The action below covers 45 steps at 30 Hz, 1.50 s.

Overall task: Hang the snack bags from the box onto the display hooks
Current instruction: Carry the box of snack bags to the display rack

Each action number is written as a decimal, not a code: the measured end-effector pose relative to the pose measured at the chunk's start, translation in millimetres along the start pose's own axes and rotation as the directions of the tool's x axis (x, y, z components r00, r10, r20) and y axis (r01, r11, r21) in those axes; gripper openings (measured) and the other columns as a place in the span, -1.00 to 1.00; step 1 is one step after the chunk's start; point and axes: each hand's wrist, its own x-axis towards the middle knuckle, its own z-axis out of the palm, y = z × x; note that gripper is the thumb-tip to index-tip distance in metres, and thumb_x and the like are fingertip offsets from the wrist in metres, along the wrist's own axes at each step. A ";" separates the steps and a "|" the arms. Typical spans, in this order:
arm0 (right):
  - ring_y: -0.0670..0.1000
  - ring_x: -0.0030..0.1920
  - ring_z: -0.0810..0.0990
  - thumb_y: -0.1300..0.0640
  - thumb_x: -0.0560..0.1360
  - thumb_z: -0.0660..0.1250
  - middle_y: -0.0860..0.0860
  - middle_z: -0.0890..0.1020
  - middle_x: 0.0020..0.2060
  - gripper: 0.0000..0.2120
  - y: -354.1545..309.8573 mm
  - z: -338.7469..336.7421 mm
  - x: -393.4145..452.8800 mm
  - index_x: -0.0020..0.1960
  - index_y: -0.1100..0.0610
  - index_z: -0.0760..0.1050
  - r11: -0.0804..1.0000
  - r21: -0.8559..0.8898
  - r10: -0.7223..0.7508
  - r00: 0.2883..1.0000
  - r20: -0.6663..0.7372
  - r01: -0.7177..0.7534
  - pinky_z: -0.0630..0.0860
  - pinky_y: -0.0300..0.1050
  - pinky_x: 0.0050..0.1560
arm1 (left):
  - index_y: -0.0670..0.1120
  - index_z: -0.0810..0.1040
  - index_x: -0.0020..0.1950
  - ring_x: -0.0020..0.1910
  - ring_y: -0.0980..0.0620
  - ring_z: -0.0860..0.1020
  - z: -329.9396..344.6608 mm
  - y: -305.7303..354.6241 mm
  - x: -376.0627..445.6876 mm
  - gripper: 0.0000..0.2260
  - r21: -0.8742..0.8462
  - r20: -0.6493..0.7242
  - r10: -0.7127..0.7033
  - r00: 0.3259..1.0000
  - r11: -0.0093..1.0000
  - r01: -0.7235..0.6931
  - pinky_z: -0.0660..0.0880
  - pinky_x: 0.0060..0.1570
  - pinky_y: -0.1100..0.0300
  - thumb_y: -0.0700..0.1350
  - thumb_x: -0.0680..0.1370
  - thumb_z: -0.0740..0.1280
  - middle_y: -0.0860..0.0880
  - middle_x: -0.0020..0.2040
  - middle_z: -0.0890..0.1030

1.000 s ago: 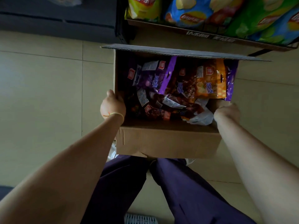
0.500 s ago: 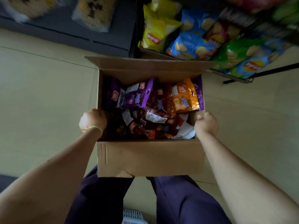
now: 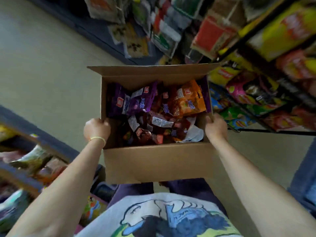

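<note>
Box [image 3: 157,164] held off the floor in front of the body, top open, far flap [image 3: 150,70] folded up and away. Left hand [image 3: 96,130] grips the left wall rim, fingers [image 3: 104,121] curled over the edge into the box. Right hand [image 3: 216,128] grips the right wall rim the same way, thumb on the top edge. Both hands are on opposite short sides, likely so the load stays level and the open top stays clear for picking.

Box's long axis runs left-right across the view; its opening faces up toward the camera.

Snack bags [image 3: 153,113] all inside the box, in a loose pile: purple bags [image 3: 130,101] far-left, an orange bag [image 3: 189,98] far-right, darker red ones [image 3: 153,129] nearer the body. The orange bag lies roughly flat, face up, with what looks like its hang slot near the far-right end. Others overlap at mixed angles, orientation unclear.

Hanging packs [image 3: 136,23] on the far display, blurred; hooks themselves can't be made out. Chip bags on shelves [image 3: 256,93] at right.

No bag picked yet; judged step: carrying the box to the display.
</note>
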 end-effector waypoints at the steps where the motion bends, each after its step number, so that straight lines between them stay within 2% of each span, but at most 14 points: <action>1: 0.20 -0.15 0.56 0.03 0.66 0.15 0.21 0.61 -0.09 -0.73 -21.6 -12.2 -10.2 0.10 0.21 0.50 0.999 -0.001 -0.049 0.999 -0.014 0.049 0.44 0.02 -0.24 | -0.34 0.63 0.06 0.08 -0.36 0.58 -22.1 -8.4 -3.8 -0.66 -0.037 -0.019 -0.009 1.000 0.999 0.008 0.51 0.06 -0.07 -0.05 0.59 0.29 -0.38 0.05 0.63; 3: 0.17 -0.18 0.52 0.03 0.67 0.15 0.19 0.60 -0.10 -0.73 -64.7 -30.4 -28.8 0.09 0.22 0.50 0.989 -0.018 -0.150 0.987 -0.050 0.149 0.34 0.00 -0.27 | -0.34 0.63 0.05 0.08 -0.35 0.58 -62.7 -23.6 -7.5 -0.67 -0.094 -0.054 -0.037 0.998 0.995 0.032 0.50 0.04 -0.05 -0.06 0.59 0.29 -0.37 0.05 0.62; 7: 0.23 -0.03 0.59 0.00 0.65 0.17 0.16 0.63 -0.05 -0.74 -152.4 -47.2 -50.7 0.04 0.17 0.51 0.967 0.046 -0.247 0.966 -0.077 0.251 0.50 0.08 -0.13 | -0.33 0.64 0.02 0.08 -0.37 0.58 -131.2 -47.8 0.8 -0.67 -0.180 -0.139 -0.085 0.987 0.982 0.059 0.49 0.01 -0.04 -0.05 0.59 0.31 -0.38 0.04 0.62; 11: 0.24 -0.05 0.60 0.00 0.65 0.20 0.15 0.64 -0.06 -0.74 -230.3 -48.6 -53.0 0.03 0.18 0.53 0.935 0.059 -0.346 0.936 -0.065 0.350 0.46 0.01 -0.19 | -0.30 0.65 0.00 0.06 -0.37 0.58 -180.6 -66.3 19.5 -0.67 -0.278 -0.196 -0.173 0.965 0.954 0.115 0.49 -0.01 -0.02 -0.02 0.59 0.31 -0.37 0.03 0.63; 16: 0.27 0.07 0.59 -0.02 0.64 0.20 0.20 0.65 0.06 -0.69 -331.7 -35.0 -25.6 0.11 0.19 0.57 0.898 0.077 -0.432 0.901 -0.030 0.433 0.50 0.10 0.03 | -0.20 0.67 0.09 0.10 -0.32 0.59 -229.3 -69.9 61.1 -0.68 -0.334 -0.230 -0.273 0.934 0.924 0.187 0.50 -0.01 0.02 0.02 0.59 0.30 -0.29 0.09 0.65; 19: 0.29 0.14 0.57 -0.03 0.65 0.20 0.23 0.63 0.11 -0.68 -402.2 -24.2 -0.7 0.17 0.19 0.56 0.863 0.081 -0.502 0.864 0.027 0.499 0.49 0.14 0.11 | -0.23 0.65 0.10 0.12 -0.31 0.58 -263.8 -62.1 97.5 -0.68 -0.326 -0.238 -0.304 0.923 0.920 0.219 0.51 0.02 0.00 0.01 0.60 0.29 -0.29 0.12 0.64; 23: 0.29 0.14 0.56 -0.03 0.64 0.20 0.26 0.62 0.12 -0.66 -500.7 -22.9 24.1 0.18 0.21 0.55 0.811 0.031 -0.584 0.805 0.107 0.584 0.46 0.11 0.08 | -0.22 0.64 0.10 0.16 -0.29 0.57 -320.3 -53.0 142.8 -0.67 -0.325 -0.242 -0.386 0.890 0.897 0.300 0.51 0.07 0.00 0.03 0.60 0.28 -0.27 0.16 0.62; 26: 0.31 0.14 0.55 0.01 0.65 0.20 0.28 0.61 0.12 -0.65 -576.8 -23.5 29.2 0.21 0.27 0.54 0.736 0.016 -0.672 0.728 0.136 0.677 0.43 0.08 0.03 | -0.19 0.65 0.07 0.14 -0.28 0.58 -354.9 -56.0 172.2 -0.66 -0.381 -0.255 -0.456 0.853 0.858 0.345 0.50 0.05 0.00 0.06 0.59 0.28 -0.25 0.14 0.64; 29: 0.24 -0.01 0.58 0.04 0.64 0.23 0.20 0.61 -0.11 -0.72 -646.3 -14.1 26.5 0.00 0.25 0.55 0.678 0.037 -0.730 0.665 0.157 0.735 0.38 0.00 -0.12 | -0.21 0.66 0.04 0.12 -0.29 0.59 -383.5 -66.9 198.1 -0.67 -0.433 -0.264 -0.504 0.823 0.824 0.365 0.51 0.04 -0.01 0.04 0.59 0.29 -0.28 0.11 0.64; 31: 0.22 -0.14 0.57 0.05 0.63 0.24 0.15 0.57 -0.24 -0.70 -694.4 -1.4 20.1 -0.17 0.23 0.48 0.650 0.039 -0.754 0.637 0.158 0.759 0.41 0.00 -0.18 | -0.21 0.66 0.04 0.11 -0.30 0.59 -401.6 -78.5 220.6 -0.69 -0.464 -0.269 -0.527 0.806 0.804 0.371 0.51 0.03 -0.02 0.03 0.59 0.29 -0.29 0.10 0.64; 34: 0.22 -0.25 0.55 0.02 0.62 0.24 0.13 0.56 -0.31 -0.67 -767.0 25.7 5.6 -0.21 0.22 0.46 0.603 -0.005 -0.785 0.594 0.176 0.798 0.48 0.04 -0.24 | -0.25 0.65 0.00 0.09 -0.29 0.59 -426.6 -106.5 265.0 -0.65 -0.497 -0.252 -0.562 0.788 0.774 0.393 0.53 0.03 -0.03 0.04 0.60 0.28 -0.29 0.07 0.64; 36: 0.20 -0.25 0.56 0.01 0.62 0.23 0.12 0.57 -0.31 -0.69 -817.4 47.3 -8.9 -0.18 0.19 0.49 0.585 -0.006 -0.792 0.573 0.210 0.811 0.46 -0.01 -0.27 | -0.26 0.65 -0.03 0.08 -0.29 0.59 -447.5 -129.4 298.5 -0.64 -0.515 -0.258 -0.563 0.785 0.768 0.381 0.55 0.03 -0.05 0.03 0.60 0.28 -0.30 0.05 0.65; 41: 0.13 -0.16 0.50 0.00 0.63 0.22 0.09 0.55 -0.19 -0.71 -950.7 100.9 -54.7 -0.06 0.22 0.51 0.518 -0.107 -0.812 0.527 0.249 0.849 0.43 -0.01 -0.16 | -0.26 0.63 0.04 0.13 -0.31 0.57 -531.0 -197.0 395.8 -0.66 -0.506 -0.251 -0.528 0.811 0.786 0.355 0.50 0.03 -0.03 0.02 0.61 0.27 -0.32 0.10 0.63; 45: 0.20 -0.14 0.56 0.00 0.62 0.22 0.12 0.60 -0.20 -0.70 -1055.0 135.6 -94.5 -0.15 0.19 0.50 0.485 -0.127 -0.834 0.501 0.231 0.865 0.47 0.02 -0.17 | -0.26 0.63 0.03 0.11 -0.29 0.58 -610.6 -243.5 466.4 -0.66 -0.518 -0.254 -0.521 0.815 0.785 0.341 0.48 -0.04 0.02 0.00 0.63 0.26 -0.29 0.08 0.64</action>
